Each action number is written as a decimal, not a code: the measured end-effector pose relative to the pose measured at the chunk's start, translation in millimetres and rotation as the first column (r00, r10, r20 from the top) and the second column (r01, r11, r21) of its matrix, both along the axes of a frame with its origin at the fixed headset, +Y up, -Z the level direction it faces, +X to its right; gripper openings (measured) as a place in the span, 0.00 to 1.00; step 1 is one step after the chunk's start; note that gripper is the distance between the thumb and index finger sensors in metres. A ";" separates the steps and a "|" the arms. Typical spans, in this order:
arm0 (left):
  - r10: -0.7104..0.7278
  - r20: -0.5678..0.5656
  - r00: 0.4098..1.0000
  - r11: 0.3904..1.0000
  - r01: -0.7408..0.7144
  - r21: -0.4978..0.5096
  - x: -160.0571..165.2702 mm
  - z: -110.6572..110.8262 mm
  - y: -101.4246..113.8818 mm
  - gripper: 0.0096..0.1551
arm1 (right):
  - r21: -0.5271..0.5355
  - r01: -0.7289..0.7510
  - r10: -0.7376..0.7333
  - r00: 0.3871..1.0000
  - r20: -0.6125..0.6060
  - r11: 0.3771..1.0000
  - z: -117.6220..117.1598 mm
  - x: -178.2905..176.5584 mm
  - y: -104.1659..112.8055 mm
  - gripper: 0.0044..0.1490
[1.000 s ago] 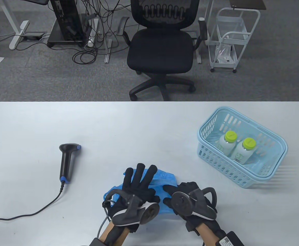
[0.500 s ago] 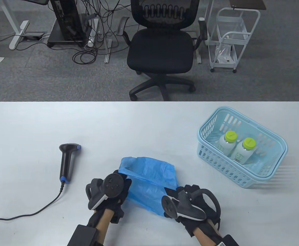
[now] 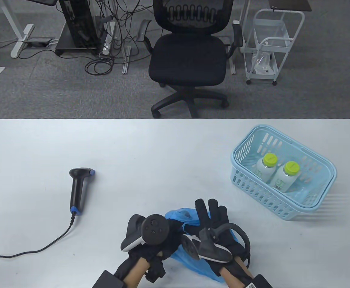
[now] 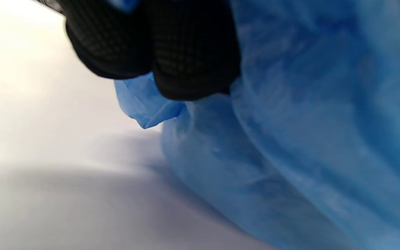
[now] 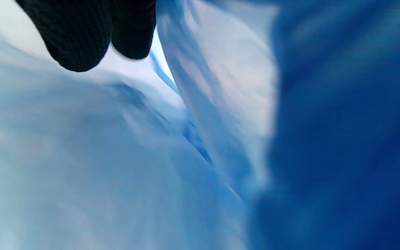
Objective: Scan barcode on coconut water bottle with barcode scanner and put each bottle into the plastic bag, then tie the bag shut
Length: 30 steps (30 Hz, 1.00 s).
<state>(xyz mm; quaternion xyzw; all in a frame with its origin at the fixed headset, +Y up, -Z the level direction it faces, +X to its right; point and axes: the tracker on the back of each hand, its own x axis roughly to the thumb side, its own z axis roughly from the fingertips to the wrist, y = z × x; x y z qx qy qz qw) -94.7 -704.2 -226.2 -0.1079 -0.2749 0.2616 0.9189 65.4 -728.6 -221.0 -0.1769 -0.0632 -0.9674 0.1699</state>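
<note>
The blue plastic bag (image 3: 179, 216) lies bunched on the table between my two hands. In the left wrist view my left hand (image 4: 158, 55) has its fingers curled on a fold of the bag (image 4: 290, 139). From above, that left hand (image 3: 158, 244) sits under its tracker at the bag's left side. My right hand (image 3: 211, 214) lies over the bag with its fingers straight, pointing away from me. Blue film fills the right wrist view around its fingertips (image 5: 78, 38). Two coconut water bottles (image 3: 266, 168) (image 3: 285, 177) with green caps stand in the light blue basket (image 3: 252, 187). The black barcode scanner (image 3: 78, 189) lies at the left.
The scanner's cable (image 3: 43, 247) trails off to the lower left. Beyond the table's far edge stand an office chair (image 3: 189, 57) and a white cart (image 3: 267, 45). The basket stands to the right of the hands.
The bag was spread between both hands; now it is bunched. My left hand moved right with the bag's edge. My right hand stretched its fingers forward over it.
</note>
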 end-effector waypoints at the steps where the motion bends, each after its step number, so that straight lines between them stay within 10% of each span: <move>1: -0.002 0.037 0.999 1.000 0.003 -0.031 3.5 3.3 0.3 0.37 | 0.010 -0.029 0.028 0.998 0.060 1.000 -7.3 8.6 -4.1 0.46; 8: -0.120 0.134 0.984 0.993 0.122 -0.003 19.3 21.1 11.2 0.40 | -0.017 0.020 -0.014 0.957 0.289 1.000 -31.0 60.8 -18.7 0.61; 12: -0.461 -0.082 0.884 0.863 0.467 0.193 13.9 18.2 12.8 0.40 | 0.044 0.068 -0.077 0.966 0.246 0.997 -28.9 60.9 -12.2 0.53; 19: -0.592 -0.209 0.778 0.805 0.584 -0.105 -30.9 -14.7 -6.8 0.42 | 0.010 0.187 -0.187 0.974 0.124 0.982 -20.0 37.0 2.5 0.37; 25: -0.330 -0.118 0.936 0.895 0.351 0.275 -19.5 7.8 48.4 0.23 | -0.082 0.224 -0.220 0.974 0.055 0.971 -13.6 23.1 2.7 0.38; 30: -0.551 -0.100 0.829 0.765 0.549 0.336 17.6 13.4 35.3 0.19 | -0.159 0.264 -0.272 0.962 -0.034 0.951 -1.4 10.5 5.9 0.39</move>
